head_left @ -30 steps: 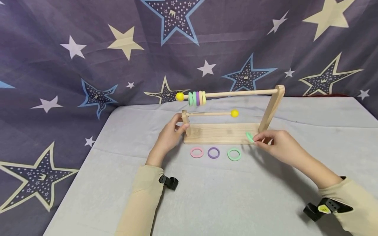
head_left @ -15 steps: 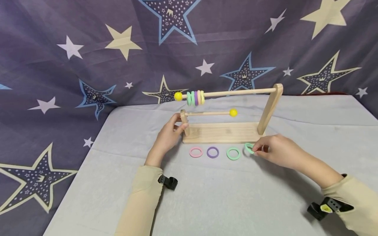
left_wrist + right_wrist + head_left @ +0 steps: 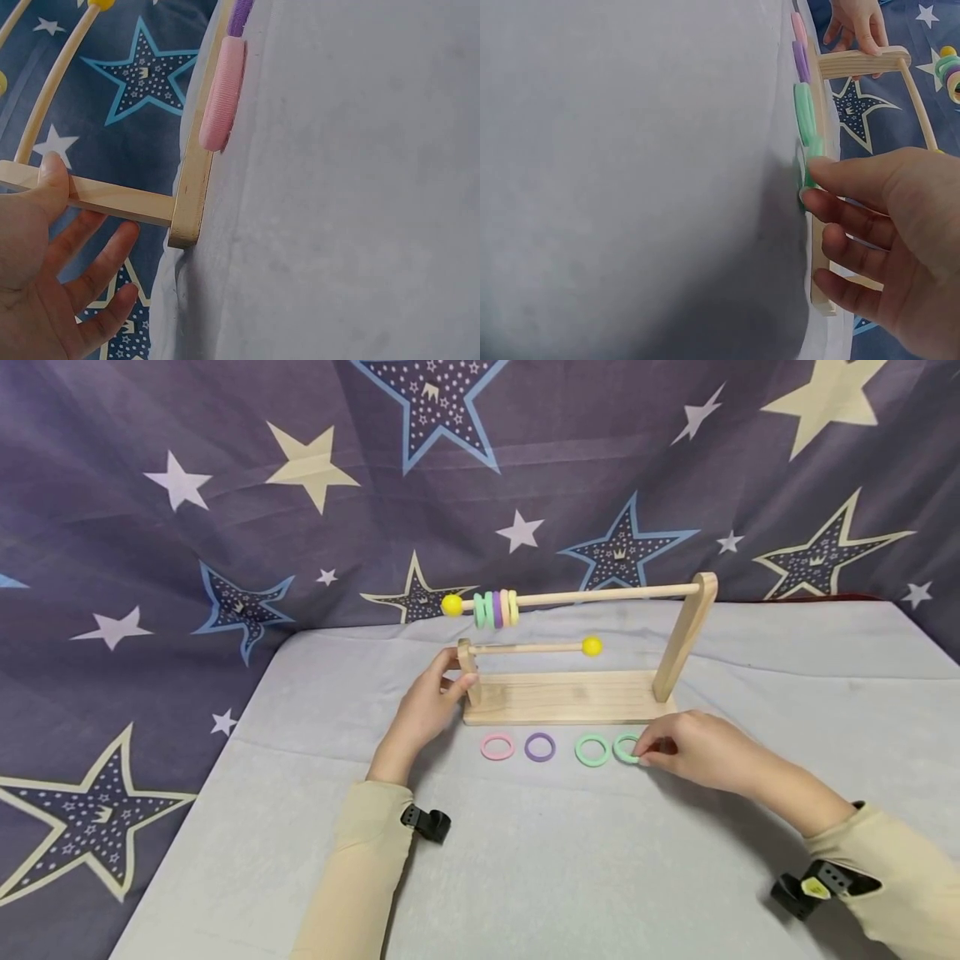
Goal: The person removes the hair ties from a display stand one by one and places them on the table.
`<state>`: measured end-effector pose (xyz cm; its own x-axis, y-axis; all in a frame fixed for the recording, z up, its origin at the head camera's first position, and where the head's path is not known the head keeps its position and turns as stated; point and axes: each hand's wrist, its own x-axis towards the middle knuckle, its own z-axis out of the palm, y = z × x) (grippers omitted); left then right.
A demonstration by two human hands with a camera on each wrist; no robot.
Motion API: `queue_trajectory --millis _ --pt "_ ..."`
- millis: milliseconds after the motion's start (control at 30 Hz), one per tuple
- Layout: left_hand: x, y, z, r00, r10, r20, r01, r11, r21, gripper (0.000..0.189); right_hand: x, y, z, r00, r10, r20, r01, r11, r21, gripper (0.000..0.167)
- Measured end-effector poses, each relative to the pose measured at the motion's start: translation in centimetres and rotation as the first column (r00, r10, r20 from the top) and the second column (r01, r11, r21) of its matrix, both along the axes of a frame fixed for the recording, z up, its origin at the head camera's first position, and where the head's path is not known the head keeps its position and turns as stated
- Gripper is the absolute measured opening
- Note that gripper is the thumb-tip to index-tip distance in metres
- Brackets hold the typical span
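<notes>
My left hand (image 3: 426, 706) grips the short upright (image 3: 120, 199) of a wooden rack, thumb on one side and fingers on the other. At the right end of a row of rings, my right hand (image 3: 701, 747) pinches a green ring (image 3: 625, 748) between thumb and forefinger, low at the cloth. Beside it lie another green ring (image 3: 592, 750), a purple ring (image 3: 540, 747) and a pink ring (image 3: 497, 747), in front of the rack's base (image 3: 570, 697). Several coloured rings (image 3: 497, 609) hang near the left end of the rack's upper rod (image 3: 607, 596).
The lower rod (image 3: 532, 648) ends in a yellow ball (image 3: 592, 647); another yellow ball (image 3: 452, 605) caps the upper rod. A tall upright (image 3: 684, 639) stands at the rack's right. Pale cloth (image 3: 570, 860) covers the table, with a star-patterned curtain (image 3: 247, 518) behind.
My right hand has brought the green ring from over the base's front right down to the cloth, beside the other green ring, and the ring now lies flatter. My left hand stays on the upright.
</notes>
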<state>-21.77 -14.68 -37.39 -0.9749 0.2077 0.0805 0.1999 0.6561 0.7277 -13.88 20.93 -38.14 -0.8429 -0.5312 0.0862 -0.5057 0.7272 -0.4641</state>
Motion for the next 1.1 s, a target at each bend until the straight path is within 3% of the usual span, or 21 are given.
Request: queue_trajectory --millis 267,433,600,767,933,1100 --pt "0.0 -0.1 0.0 1.0 0.002 0.0 -0.002 1.0 0.0 0.04 -0.1 0.2 -0.1 1.0 -0.025 0.005 0.025 0.999 -0.049 0.011" --pt "0.1 -0.1 0.0 1.0 0.003 -0.002 -0.003 1.0 0.004 0.04 0.0 0.9 0.2 0.997 -0.072 0.001 0.071 0.983 -0.17 0.01" --pt "0.0 -0.1 0.0 1.0 0.0 0.001 0.0 1.0 0.009 0.04 -0.1 2.0 0.4 0.993 -0.096 -0.074 0.067 0.945 -0.319 0.015" --pt "-0.1 -0.1 -0.1 1.0 0.001 0.003 -0.001 1.0 0.006 0.041 -0.1 3.2 1.3 0.975 -0.217 -0.044 0.179 0.892 -0.416 0.016" --pt "-0.1 0.0 -0.1 1.0 0.007 0.006 -0.007 1.0 0.001 0.042 -0.3 4.1 2.3 0.93 -0.365 0.05 0.34 0.797 -0.5 0.019" --pt "-0.1 0.0 -0.2 1.0 0.009 0.007 -0.009 1.0 0.001 0.042 -0.7 5.0 3.0 0.916 -0.395 0.067 0.356 0.724 -0.591 0.021"
